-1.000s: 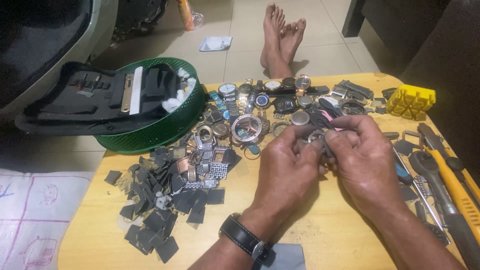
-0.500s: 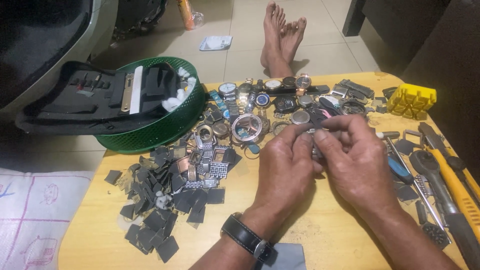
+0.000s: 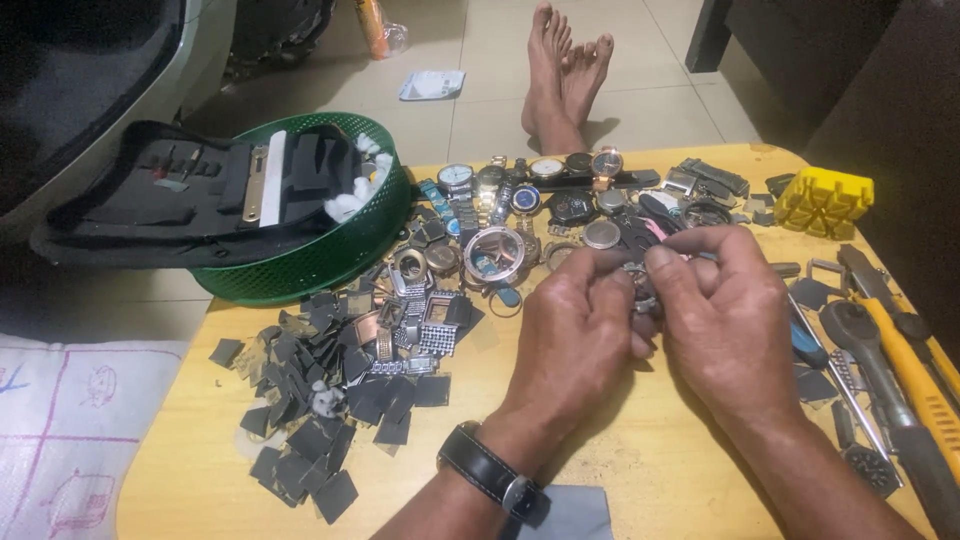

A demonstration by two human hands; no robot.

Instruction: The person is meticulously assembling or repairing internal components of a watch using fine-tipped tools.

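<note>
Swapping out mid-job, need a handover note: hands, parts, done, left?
Left hand and right hand pinch one small metal watch part between the fingertips, above the wooden table.
Watches lie in a row at the far edge; dark square pieces piled on the left; yellow-handled tools on the right.
Done: not clear. Left: the part is still in hand.

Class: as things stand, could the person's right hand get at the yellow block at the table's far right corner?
Probably yes. The yellow block sits in the open on the right hand's own side, with only low, flat watch parts between. But that hand now pinches a small metal piece together with the left hand.
</note>
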